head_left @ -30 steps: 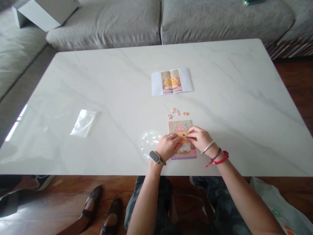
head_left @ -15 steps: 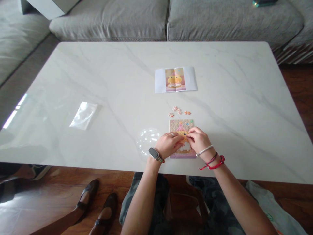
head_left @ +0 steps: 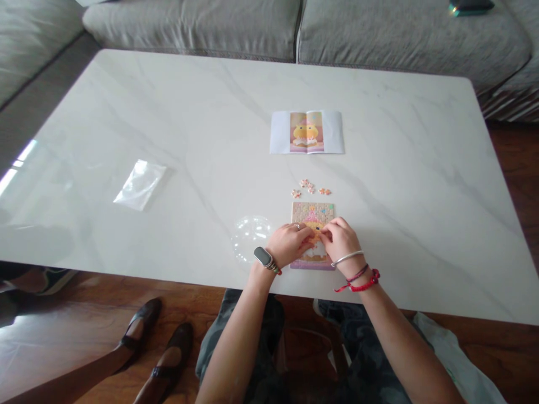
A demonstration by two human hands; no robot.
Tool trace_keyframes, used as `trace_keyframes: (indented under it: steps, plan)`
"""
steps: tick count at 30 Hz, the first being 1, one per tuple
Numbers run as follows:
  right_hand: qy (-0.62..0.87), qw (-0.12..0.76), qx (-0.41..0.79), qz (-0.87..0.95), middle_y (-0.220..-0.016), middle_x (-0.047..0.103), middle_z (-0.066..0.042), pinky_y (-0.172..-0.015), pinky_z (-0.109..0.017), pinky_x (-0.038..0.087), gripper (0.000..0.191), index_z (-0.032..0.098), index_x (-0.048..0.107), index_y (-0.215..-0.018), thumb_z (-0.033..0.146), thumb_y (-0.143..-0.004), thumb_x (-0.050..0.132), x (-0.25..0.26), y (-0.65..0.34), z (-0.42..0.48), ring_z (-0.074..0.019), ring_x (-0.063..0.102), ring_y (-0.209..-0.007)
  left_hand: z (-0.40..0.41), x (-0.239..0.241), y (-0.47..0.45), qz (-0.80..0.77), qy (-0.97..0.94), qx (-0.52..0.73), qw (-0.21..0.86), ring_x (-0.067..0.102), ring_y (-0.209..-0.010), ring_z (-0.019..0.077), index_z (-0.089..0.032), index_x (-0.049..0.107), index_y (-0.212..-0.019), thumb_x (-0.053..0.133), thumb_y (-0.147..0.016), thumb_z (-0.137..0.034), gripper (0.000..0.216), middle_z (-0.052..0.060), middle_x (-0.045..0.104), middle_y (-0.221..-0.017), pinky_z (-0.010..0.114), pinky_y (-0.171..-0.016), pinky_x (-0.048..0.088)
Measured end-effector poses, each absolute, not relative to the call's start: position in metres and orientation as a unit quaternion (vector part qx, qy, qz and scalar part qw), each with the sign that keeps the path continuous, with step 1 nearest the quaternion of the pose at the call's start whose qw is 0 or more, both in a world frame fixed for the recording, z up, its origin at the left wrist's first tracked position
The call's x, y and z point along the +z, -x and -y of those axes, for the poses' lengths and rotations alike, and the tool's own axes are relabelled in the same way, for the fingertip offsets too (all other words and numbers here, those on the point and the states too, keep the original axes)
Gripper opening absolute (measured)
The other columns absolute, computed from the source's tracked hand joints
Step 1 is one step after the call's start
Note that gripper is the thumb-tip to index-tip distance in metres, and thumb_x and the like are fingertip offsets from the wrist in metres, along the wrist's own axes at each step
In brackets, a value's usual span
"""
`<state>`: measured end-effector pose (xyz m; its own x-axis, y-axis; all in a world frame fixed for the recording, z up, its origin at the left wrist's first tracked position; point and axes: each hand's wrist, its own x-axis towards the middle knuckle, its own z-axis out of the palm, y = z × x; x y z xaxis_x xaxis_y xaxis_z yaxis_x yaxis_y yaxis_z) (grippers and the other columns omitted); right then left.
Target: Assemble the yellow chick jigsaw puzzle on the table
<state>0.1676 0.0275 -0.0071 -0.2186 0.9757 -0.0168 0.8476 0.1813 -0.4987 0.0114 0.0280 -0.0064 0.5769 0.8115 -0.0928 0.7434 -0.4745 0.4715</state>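
A nearly filled jigsaw puzzle (head_left: 313, 211) with a yellow cartoon character lies flat at the table's near edge, its middle partly hidden by my hands. My left hand (head_left: 290, 244) reaches over its left side, fingers bent and pressed together; whatever is between them is hidden. From the right, my right hand (head_left: 342, 240) pinches a small yellowish puzzle piece (head_left: 319, 238) low over the puzzle's middle. Just beyond the puzzle lie several loose puzzle pieces (head_left: 310, 188). Farther back, a creased reference sheet (head_left: 306, 133) shows the same character.
A clear plastic bag (head_left: 140, 185) rests on the white marble-look table (head_left: 202, 123) to the left. Light spots glint beside my left hand. A grey sofa (head_left: 193, 28) borders the far side. Another person's feet in dark shoes (head_left: 143, 322) are on the floor at lower left.
The camera view has shifted and tilted slightly. Both hands stay over the puzzle, with my right fingertips a little lower on it. The loose pieces lie as before.
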Motion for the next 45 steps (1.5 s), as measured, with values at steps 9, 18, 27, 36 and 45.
trace_keyframes:
  steps: [9, 18, 27, 36, 45]
  plan:
    - [0.583, 0.161, 0.196, 0.772, -0.069, 0.049, -0.003, -0.059, -0.026, 0.04, 0.009, 0.019, 0.05, -0.061, 0.015, -0.069, 0.051, -0.014, -0.175, -0.029, -0.0144, 0.048, -0.064, -0.027, -0.009, -0.011, -0.439, -0.867, 0.096, 0.216, 0.052, -0.071, 0.0123, -0.019, 0.054, -0.083, 0.04, -0.081, -0.029, 0.018, 0.002, 0.056, -0.077, 0.024, -0.061, 0.037]
    - [0.592, 0.152, 0.238, 0.755, -0.065, 0.049, -0.002, -0.058, -0.026, 0.039, 0.011, 0.018, 0.049, -0.057, 0.017, -0.068, 0.052, -0.017, -0.178, -0.033, -0.0127, 0.047, -0.059, -0.02, -0.008, -0.011, -0.425, -0.878, 0.095, 0.198, 0.049, -0.08, 0.0136, -0.026, 0.057, -0.092, 0.035, -0.083, -0.029, 0.024, 0.003, 0.056, -0.084, 0.026, -0.067, 0.036]
    - [0.568, 0.169, 0.301, 0.747, -0.067, 0.048, 0.001, -0.054, -0.022, 0.039, 0.007, 0.018, 0.051, -0.065, 0.013, -0.063, 0.056, -0.018, -0.186, -0.037, -0.0094, 0.046, -0.054, -0.019, -0.009, -0.015, -0.443, -0.87, 0.091, 0.198, 0.049, -0.078, 0.014, -0.024, 0.059, -0.084, 0.034, -0.083, -0.031, 0.026, 0.003, 0.056, -0.08, 0.026, -0.065, 0.035]
    - [0.57, 0.148, 0.356, 0.725, -0.056, 0.047, 0.003, -0.051, -0.021, 0.035, 0.01, 0.018, 0.047, -0.056, 0.013, -0.059, 0.054, -0.016, -0.191, -0.047, -0.0088, 0.044, -0.051, -0.024, -0.006, -0.014, -0.438, -0.857, 0.115, 0.244, 0.051, -0.074, 0.0127, -0.023, 0.06, -0.083, 0.039, -0.08, -0.031, 0.023, 0.002, 0.057, -0.076, 0.025, -0.065, 0.037]
    - [0.628, 0.23, 0.36, 0.65, -0.054, 0.043, 0.005, -0.048, -0.021, 0.035, 0.022, 0.018, 0.048, -0.065, 0.034, -0.058, 0.062, -0.01, -0.204, -0.056, -0.009, 0.041, -0.049, -0.03, -0.004, 0.003, -0.5, -0.803, 0.199, 0.256, 0.051, -0.066, 0.0093, -0.019, 0.057, -0.092, 0.036, -0.082, -0.029, 0.025, 0.002, 0.056, -0.074, 0.021, -0.064, 0.041]
